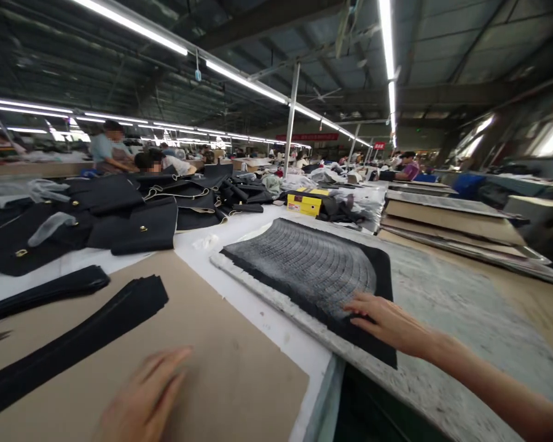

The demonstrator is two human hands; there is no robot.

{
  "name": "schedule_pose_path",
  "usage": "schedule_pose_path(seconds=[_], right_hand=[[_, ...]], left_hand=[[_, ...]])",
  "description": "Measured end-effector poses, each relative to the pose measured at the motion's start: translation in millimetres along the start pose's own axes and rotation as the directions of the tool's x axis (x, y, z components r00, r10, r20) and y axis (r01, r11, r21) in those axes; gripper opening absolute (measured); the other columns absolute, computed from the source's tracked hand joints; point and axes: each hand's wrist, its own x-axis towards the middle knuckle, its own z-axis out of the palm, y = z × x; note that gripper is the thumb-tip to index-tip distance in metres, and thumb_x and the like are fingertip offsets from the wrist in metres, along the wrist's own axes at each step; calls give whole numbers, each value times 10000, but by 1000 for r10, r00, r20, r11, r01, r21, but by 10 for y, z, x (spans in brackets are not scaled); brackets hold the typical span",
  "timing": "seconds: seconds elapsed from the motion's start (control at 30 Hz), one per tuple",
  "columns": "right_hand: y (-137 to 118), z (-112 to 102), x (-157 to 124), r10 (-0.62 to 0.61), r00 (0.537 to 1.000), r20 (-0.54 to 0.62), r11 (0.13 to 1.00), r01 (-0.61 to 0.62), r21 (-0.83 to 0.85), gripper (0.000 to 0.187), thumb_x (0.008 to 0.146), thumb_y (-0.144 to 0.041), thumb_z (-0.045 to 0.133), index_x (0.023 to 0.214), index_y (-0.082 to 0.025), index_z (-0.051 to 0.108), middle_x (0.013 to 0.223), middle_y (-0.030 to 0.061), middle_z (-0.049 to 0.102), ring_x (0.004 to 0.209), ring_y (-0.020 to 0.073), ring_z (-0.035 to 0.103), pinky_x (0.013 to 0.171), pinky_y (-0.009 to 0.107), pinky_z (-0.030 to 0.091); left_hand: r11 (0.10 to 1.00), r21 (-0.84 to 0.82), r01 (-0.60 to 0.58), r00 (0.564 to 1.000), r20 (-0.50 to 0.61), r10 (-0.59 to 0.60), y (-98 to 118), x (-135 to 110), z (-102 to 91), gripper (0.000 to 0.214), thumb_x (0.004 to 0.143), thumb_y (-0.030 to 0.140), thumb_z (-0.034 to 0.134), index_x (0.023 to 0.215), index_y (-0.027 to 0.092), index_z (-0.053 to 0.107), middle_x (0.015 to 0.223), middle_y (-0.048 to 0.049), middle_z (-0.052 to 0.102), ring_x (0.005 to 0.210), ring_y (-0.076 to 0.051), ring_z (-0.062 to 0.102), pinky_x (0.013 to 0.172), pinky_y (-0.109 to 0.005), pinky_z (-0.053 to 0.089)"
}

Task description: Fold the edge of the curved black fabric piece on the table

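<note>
Blurred and open, the left hand [142,396] is hovering over the brown card sheet [230,362], while the right hand [387,322] is pressing flat and open on the near corner of the quilted black panel [308,270] lying on the grey pad [442,294]. Ungripped, that corner is probably risking a slide off the pad's near edge.

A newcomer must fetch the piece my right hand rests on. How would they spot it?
Start at the long grey speckled worktable right of the brown cardboard sheet. On it lies a black panel under the right hand. Unlike the plain black strips nearby, it bears rows of curved pale lines.
</note>
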Motion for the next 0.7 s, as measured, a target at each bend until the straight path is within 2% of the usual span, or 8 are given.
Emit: schedule_pose_path(seconds=[0.1,0.17,0.2,0.27,0.33,0.43,0.57,0.7], right_hand=[[-26,54,-170,29,999,21,998,-27,-57,268,960,-251,481,1213,-229,566,1086,70,546,930,245,563,799,374,467],[-86,83,-200,24,999,28,994,-21,-112,256,948,-219,515,1198,-209,568,1057,74,545,919,249,561,781,374,476],[-112,93,-202,10,1000,27,990,-6,-139,235,938,-198,533,1168,-200,578,1033,72,546,907,248,561,763,366,481],[-139,107,-195,-27,1000,16,981,29,-190,178,913,-151,566,1086,-183,596,982,63,546,877,245,561,730,354,482],[-128,127,-180,-56,998,-4,975,54,-217,120,895,-118,581,1001,-171,598,939,56,542,849,243,556,708,346,474],[-52,184,-146,-79,996,-34,974,69,-215,95,896,-80,539,917,-163,582,894,52,531,804,233,543,682,338,452],[87,285,-86,-142,988,-61,975,129,-179,184,909,-36,434,845,-164,549,856,40,521,731,198,513,634,304,411],[187,329,-62,-192,976,-104,977,181,-110,217,943,-87,378,817,-171,534,836,42,518,702,185,504,597,291,391]], left_hand=[[954,-234,-185,961,160,225,841,424,390,326,954,207,347,1191,241,568,1137,-38,610,1050,-195,567,913,-302,515],[918,-336,-212,913,267,308,1355,686,636,386,903,99,351,1209,234,542,1174,-23,588,1101,-190,520,983,-331,465],[911,-359,-200,899,302,317,1558,798,749,422,876,58,367,1223,237,528,1191,-11,577,1127,-186,494,1002,-332,444],[894,-377,-242,872,320,371,1832,974,962,469,853,18,395,1259,227,504,1240,0,551,1176,-195,443,1040,-345,403],[890,-347,-296,843,343,414,1952,1087,1151,463,872,22,430,1289,216,482,1287,3,526,1217,-223,398,1061,-381,370],[897,-284,-339,814,389,431,1973,1154,1356,419,913,51,467,1295,223,473,1289,8,530,1243,-252,366,1059,-420,348],[915,-248,-319,829,396,396,1957,1132,1448,382,952,87,472,1301,245,459,1313,18,513,1252,-240,352,1062,-416,320],[928,-244,-281,846,394,359,1984,1111,1456,415,944,89,508,1317,263,446,1329,34,496,1246,-236,339,1050,-401,313]])
